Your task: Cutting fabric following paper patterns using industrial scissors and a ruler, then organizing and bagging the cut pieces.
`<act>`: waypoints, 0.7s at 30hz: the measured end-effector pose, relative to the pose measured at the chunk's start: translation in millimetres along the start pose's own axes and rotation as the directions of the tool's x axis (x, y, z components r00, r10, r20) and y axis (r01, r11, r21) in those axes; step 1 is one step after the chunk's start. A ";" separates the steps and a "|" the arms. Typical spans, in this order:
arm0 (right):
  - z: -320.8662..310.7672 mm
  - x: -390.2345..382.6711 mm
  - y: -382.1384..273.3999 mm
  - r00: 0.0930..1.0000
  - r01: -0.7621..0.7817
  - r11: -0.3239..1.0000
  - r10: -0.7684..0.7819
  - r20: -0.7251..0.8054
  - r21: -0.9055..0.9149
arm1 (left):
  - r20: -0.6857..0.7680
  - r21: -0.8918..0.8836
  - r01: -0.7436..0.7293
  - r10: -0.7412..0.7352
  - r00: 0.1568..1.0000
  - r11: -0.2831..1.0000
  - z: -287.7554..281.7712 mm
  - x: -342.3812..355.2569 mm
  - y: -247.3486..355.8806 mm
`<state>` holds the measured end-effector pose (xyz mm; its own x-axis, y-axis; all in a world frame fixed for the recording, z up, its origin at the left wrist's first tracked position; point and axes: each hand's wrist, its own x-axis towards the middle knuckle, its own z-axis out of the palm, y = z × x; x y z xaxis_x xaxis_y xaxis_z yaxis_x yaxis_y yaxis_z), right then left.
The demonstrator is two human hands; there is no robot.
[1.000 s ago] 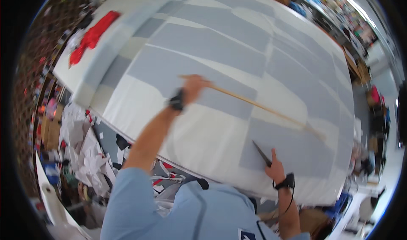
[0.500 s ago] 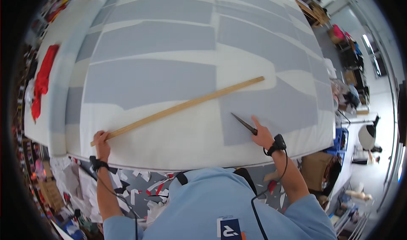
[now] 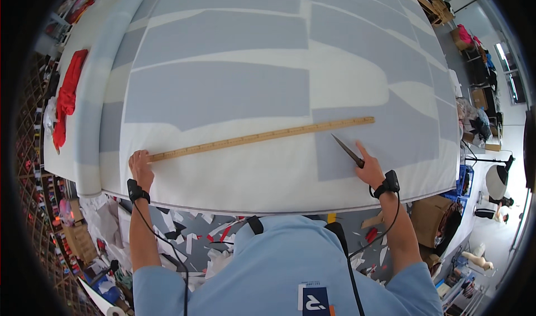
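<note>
- Since half a second ago, little has shifted: the wooden ruler [image 3: 261, 138] lies a touch flatter across the cloth, and both hands sit close to where they were, while a second ago the left arm was stretched far up the table.
- Left hand [image 3: 140, 168] presses down on the ruler's near-left end, fingers closed over it, pinning rather than lifting.
- Right hand [image 3: 369, 169] grips a dark pointed tool [image 3: 347, 150], probably a marking pen or a blade; the view is too small to tell which. Forefinger lies stretched along it.
- Ruler sits on the white cloth [image 3: 268, 176], over the border of the grey pattern pieces [image 3: 218, 92], near the table's front edge.
- Its long axis runs left to right with a slight rise: the left end is lower and nearer the person, the right end points up and away toward the far right.
- Tool points up-left, its tip just under the ruler's right part, near but apparently not touching.
- Risk, as I judge it: only one end is held, so a push of the tool against the free right end could swing the ruler and skew the line.
- Cloth could also creep or wrinkle under the pressing hand, shifting the grey pieces.
- Scraps on the floor [image 3: 184, 232] lie underfoot.
</note>
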<state>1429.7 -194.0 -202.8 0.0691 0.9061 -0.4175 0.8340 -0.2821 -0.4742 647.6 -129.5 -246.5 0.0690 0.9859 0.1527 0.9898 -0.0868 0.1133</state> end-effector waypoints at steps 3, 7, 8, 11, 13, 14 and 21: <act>-0.6 7.8 -14.5 0.999 0.032 0.998 -0.032 0.001 -0.046 | -0.056 -0.251 -0.198 0.190 0.980 0.947 -9.0 11.2 32.5; 15.4 11.8 8.8 0.987 0.158 0.987 -0.158 -0.017 0.020 | -0.143 -0.448 -0.366 0.338 0.930 0.816 27.0 13.6 85.0; 14.8 6.3 5.3 0.992 0.125 0.992 -0.125 0.009 0.001 | -0.336 -0.219 -0.429 0.345 0.876 0.876 31.0 14.5 106.5; 23.2 7.7 17.8 0.986 0.156 0.975 -0.164 -0.040 -0.158 | 0.216 -0.044 -0.159 0.165 0.962 0.986 16.9 31.8 131.0; 23.2 1.4 -0.5 0.979 0.173 0.972 -0.187 -0.079 -0.162 | 0.238 -0.052 -0.226 0.232 0.943 0.973 7.5 29.1 121.0; 20.8 -6.8 -6.1 0.998 0.016 0.983 -0.027 -0.061 -0.181 | 0.262 -0.129 -0.240 0.267 0.928 0.962 -1.9 26.6 120.4; 52.6 -27.5 1.0 0.960 0.074 0.997 -0.074 -0.271 -0.013 | 0.250 -0.220 -0.046 0.102 0.963 0.974 -64.1 -23.7 98.6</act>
<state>1399.9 -235.8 -232.6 0.1527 0.9760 -0.1551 0.8440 -0.2104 -0.4933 735.6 -170.6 -176.0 0.1984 0.9763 -0.0865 0.9336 -0.1614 0.3198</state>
